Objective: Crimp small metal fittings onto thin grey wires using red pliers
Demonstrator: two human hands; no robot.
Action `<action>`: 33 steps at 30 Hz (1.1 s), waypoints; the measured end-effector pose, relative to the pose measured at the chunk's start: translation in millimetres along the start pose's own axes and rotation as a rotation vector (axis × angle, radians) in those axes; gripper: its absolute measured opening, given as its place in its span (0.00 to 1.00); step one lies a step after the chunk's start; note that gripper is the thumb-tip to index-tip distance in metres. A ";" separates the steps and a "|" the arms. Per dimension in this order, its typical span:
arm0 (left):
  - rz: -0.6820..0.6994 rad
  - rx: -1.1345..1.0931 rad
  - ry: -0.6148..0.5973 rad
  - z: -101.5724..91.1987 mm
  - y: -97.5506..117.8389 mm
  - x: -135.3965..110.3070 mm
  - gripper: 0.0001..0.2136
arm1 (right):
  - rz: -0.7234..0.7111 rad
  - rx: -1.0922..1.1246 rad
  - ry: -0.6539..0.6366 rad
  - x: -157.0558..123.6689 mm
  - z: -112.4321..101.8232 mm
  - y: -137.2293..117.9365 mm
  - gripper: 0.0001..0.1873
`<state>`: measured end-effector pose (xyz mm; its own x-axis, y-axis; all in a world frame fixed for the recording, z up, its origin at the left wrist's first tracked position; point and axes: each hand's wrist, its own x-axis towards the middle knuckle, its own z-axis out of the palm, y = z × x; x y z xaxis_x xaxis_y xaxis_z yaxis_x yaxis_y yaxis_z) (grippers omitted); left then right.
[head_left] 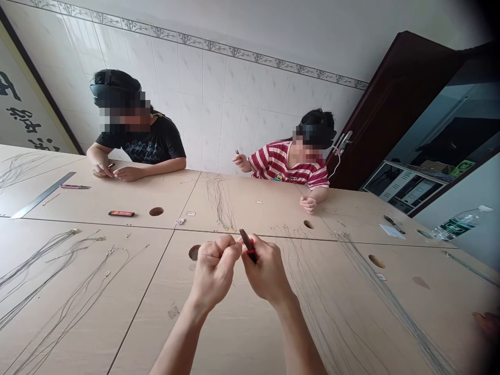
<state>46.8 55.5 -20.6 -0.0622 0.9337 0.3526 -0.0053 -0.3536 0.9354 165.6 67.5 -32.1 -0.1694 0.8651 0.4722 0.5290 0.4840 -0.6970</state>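
Near the middle of the table, my left hand (215, 268) is closed, thumb pressed against the curled fingers. What it pinches is too small to make out; a short, thin strand seems to show just below it. My right hand (267, 271) is wrapped around a pair of pliers (247, 242) with a dark tapered head and red-and-black handles. The head points up and away, beside my left fingertips. To the right of my hands lie long thin grey lines (312, 291) with small metal ends. Another bundle of lines (219, 200) lies beyond them.
More line bundles (50, 255) lie at left. Across the table sit two people (144, 140) (291, 161) with their hands on or above it. A steel ruler (42, 195), a red-and-black packet (121, 213), a pen (394, 224) and a water bottle (461, 224) are around. Round holes (377, 261) pierce the tabletop.
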 end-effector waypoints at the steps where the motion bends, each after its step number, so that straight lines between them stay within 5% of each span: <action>1: 0.000 0.008 0.008 0.3 0.1 0.7 0.18 | 0.013 0.010 -0.008 0.7 0.0 0.5 0.06; 9: -0.130 0.190 -0.083 -15.2 18.0 2.4 0.14 | 0.034 -0.076 0.015 3.3 -0.7 -0.1 0.06; 13: -0.084 0.230 0.008 -21.0 22.4 -5.0 0.08 | -0.013 -0.111 -0.019 1.2 -0.2 -4.7 0.06; 17: -0.077 0.227 -0.063 -23.1 17.9 -9.8 0.08 | -0.019 -0.096 -0.037 -2.9 -0.8 -8.1 0.07; 20: -0.110 0.149 -0.075 -24.3 15.8 -10.7 0.10 | 0.033 0.072 -0.071 -7.8 -4.8 -8.6 0.04; 26: -0.286 -0.074 -0.148 -25.5 17.2 -10.9 0.12 | 0.121 0.536 -0.037 -12.6 -12.7 -9.5 0.14; 33: -0.346 -0.141 -0.200 -22.9 17.4 -15.8 0.14 | 0.093 0.539 -0.024 -12.5 -8.6 -11.4 0.14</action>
<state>24.9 33.3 -10.4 0.1625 0.9863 0.0296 -0.1290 -0.0085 0.9916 168.7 50.1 -25.4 -0.1645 0.9072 0.3872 0.0424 0.3987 -0.9161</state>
